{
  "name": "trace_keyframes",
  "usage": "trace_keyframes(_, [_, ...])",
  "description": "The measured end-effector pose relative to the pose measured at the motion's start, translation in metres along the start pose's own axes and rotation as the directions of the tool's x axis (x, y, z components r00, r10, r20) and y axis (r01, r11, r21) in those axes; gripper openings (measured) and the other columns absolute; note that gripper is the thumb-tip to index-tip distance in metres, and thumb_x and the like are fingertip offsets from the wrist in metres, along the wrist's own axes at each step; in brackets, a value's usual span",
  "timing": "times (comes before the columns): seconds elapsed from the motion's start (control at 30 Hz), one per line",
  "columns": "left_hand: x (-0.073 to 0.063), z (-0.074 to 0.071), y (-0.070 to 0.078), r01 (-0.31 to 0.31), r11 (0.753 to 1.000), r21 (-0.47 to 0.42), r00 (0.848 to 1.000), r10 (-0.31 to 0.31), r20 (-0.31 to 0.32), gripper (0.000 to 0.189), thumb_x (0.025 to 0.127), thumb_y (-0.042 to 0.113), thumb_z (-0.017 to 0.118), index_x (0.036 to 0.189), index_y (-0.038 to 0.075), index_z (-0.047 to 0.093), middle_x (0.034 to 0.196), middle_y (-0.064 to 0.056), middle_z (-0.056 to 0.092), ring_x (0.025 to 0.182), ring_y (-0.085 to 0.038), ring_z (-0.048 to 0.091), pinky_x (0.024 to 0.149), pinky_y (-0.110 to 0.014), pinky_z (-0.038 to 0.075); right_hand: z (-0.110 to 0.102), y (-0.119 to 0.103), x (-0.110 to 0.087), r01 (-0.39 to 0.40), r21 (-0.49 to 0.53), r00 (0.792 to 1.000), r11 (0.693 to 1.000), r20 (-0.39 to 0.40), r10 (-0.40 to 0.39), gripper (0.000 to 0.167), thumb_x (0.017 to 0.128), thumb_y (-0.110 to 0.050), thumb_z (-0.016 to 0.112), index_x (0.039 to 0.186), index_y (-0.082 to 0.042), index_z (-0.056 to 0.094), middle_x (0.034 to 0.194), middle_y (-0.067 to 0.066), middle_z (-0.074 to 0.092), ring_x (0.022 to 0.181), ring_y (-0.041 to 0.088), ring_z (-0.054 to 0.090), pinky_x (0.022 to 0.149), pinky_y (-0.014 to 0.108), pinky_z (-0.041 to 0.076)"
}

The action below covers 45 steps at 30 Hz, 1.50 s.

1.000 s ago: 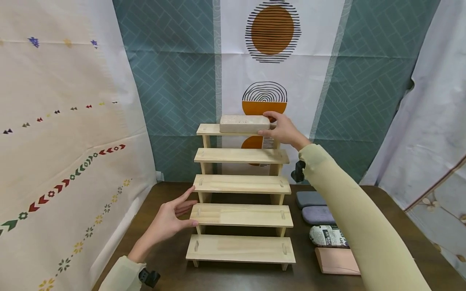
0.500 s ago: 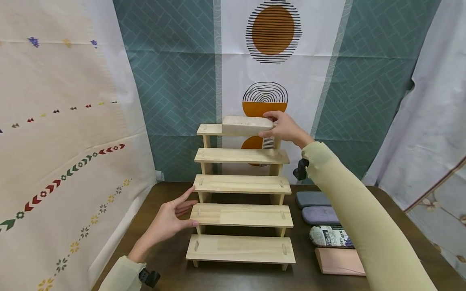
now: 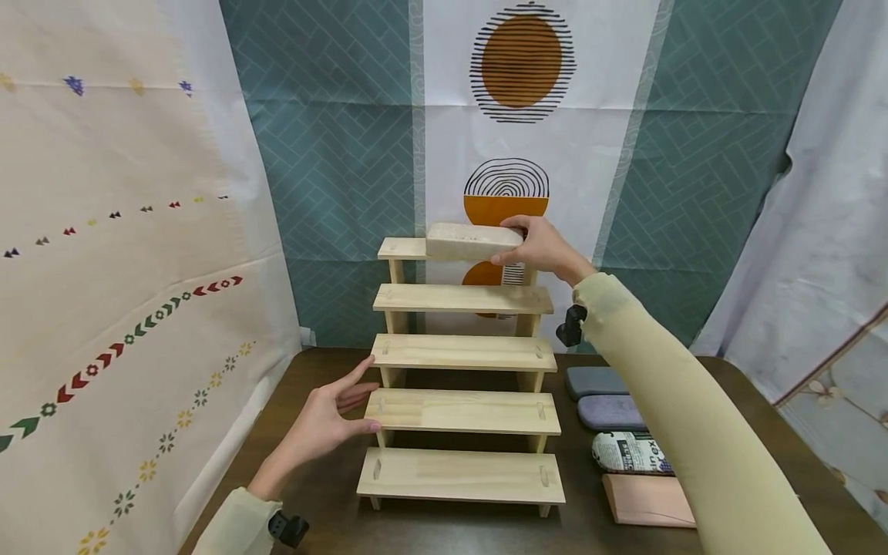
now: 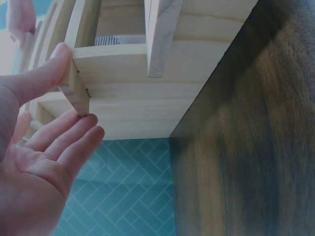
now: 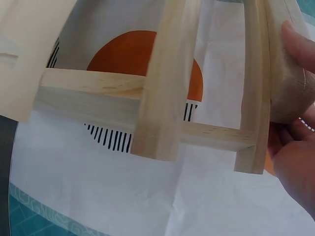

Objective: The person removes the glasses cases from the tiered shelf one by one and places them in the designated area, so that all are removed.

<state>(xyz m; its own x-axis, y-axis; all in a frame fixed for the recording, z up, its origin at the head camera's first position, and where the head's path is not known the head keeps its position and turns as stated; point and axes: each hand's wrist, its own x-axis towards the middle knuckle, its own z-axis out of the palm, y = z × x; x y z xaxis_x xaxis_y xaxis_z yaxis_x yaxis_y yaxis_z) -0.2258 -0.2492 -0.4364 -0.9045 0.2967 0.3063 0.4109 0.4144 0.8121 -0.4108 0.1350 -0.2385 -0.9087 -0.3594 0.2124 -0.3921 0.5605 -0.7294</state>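
A wooden stand with several stepped shelves [image 3: 465,410] stands on the dark table. On its top shelf [image 3: 401,247], a cream, speckled glasses case [image 3: 463,240] lies lengthwise, its front side overhanging the shelf's front edge in the head view. My right hand [image 3: 544,248] grips the case by its right end, thumb in front and fingers behind. The right wrist view shows the case [image 5: 288,93] close against the top board. Lower down, my left hand [image 3: 322,420] pinches the left end of a shelf [image 4: 76,91], thumb on one edge and fingertips on the other.
To the stand's right lies a column of cases: grey [image 3: 595,381], purple [image 3: 610,413], newsprint-patterned [image 3: 630,452] and pink [image 3: 648,499]. My right forearm [image 3: 666,393] passes over their right ends. A patterned curtain [image 3: 326,177] hangs close behind the stand.
The cream case has shifted slightly right and toward me in my right hand, its front side now overlapping the top shelf's edge. My left hand keeps its place on the stand.
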Motion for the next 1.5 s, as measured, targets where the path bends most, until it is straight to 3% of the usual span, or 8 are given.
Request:
trace_keyframes(0.4, [-0.002, 0.001, 0.000, -0.004, 1.000, 0.003, 1.000, 0.004, -0.002, 0.104, 0.080, 0.012, 0.094, 0.166, 0.023, 0.037, 0.138, -0.019, 0.066, 0.125, -0.033, 0.066, 0.101, -0.052, 0.055, 0.005, 0.007, -0.021, 0.062, 0.079, 0.996, 0.995, -0.071, -0.056, 0.077, 0.086, -0.019, 0.090, 0.151, -0.002, 0.052, 0.140, 0.017, 0.058, 0.120, 0.034, 0.055, 0.106, 0.048, 0.048])
trace_keyframes(0.6, [-0.001, 0.000, 0.001, -0.003, 1.000, -0.001, 1.000, 0.003, 0.002, 0.103, 0.080, 0.012, 0.094, 0.166, 0.024, 0.037, 0.139, -0.022, 0.065, 0.127, -0.033, 0.065, 0.102, -0.047, 0.055, 0.003, 0.009, -0.034, 0.097, 0.098, 0.992, 0.990, -0.090, -0.088, 0.080, 0.086, -0.018, 0.091, 0.153, 0.000, 0.051, 0.143, 0.017, 0.057, 0.123, 0.035, 0.056, 0.105, 0.051, 0.049])
trace_keyframes(0.77, [-0.002, 0.001, 0.000, -0.003, 1.000, 0.004, 1.000, 0.003, 0.000, 0.103, 0.080, 0.012, 0.094, 0.166, 0.024, 0.037, 0.139, -0.019, 0.066, 0.128, -0.033, 0.064, 0.102, -0.048, 0.055, 0.003, 0.014, -0.047, 0.122, 0.113, 0.989, 0.986, -0.100, -0.111, 0.077, 0.086, -0.018, 0.091, 0.151, -0.002, 0.053, 0.143, 0.017, 0.058, 0.124, 0.035, 0.057, 0.104, 0.052, 0.051])
trace_keyframes(1.03, [-0.002, 0.001, 0.001, 0.004, 1.000, -0.007, 1.000, -0.004, 0.005, 0.103, 0.080, 0.012, 0.094, 0.166, 0.024, 0.037, 0.139, -0.024, 0.064, 0.128, -0.034, 0.064, 0.103, -0.051, 0.054, 0.003, 0.022, -0.069, 0.146, 0.134, 0.986, 0.980, -0.104, -0.132, 0.077, 0.087, -0.018, 0.090, 0.153, -0.004, 0.052, 0.145, 0.016, 0.056, 0.124, 0.033, 0.055, 0.103, 0.051, 0.051])
trace_keyframes(1.33, [-0.002, 0.001, 0.000, -0.003, 1.000, -0.001, 1.000, 0.003, -0.003, 0.104, 0.080, 0.011, 0.094, 0.166, 0.024, 0.038, 0.138, -0.023, 0.065, 0.127, -0.034, 0.065, 0.102, -0.053, 0.053, -0.003, 0.030, -0.096, 0.145, 0.105, 0.984, 0.984, -0.120, -0.132, 0.075, 0.088, -0.018, 0.089, 0.152, -0.005, 0.054, 0.153, 0.016, 0.051, 0.133, 0.036, 0.052, 0.107, 0.055, 0.048])
trace_keyframes(1.5, [-0.001, 0.001, 0.000, -0.003, 1.000, 0.000, 1.000, 0.003, -0.007, 0.104, 0.079, 0.012, 0.094, 0.166, 0.025, 0.038, 0.137, -0.023, 0.066, 0.124, -0.033, 0.067, 0.101, -0.051, 0.055, -0.008, 0.040, -0.114, 0.156, 0.076, 0.980, 0.985, -0.138, -0.145, 0.072, 0.088, -0.018, 0.089, 0.151, -0.007, 0.055, 0.154, 0.015, 0.051, 0.136, 0.035, 0.052, 0.102, 0.052, 0.051])
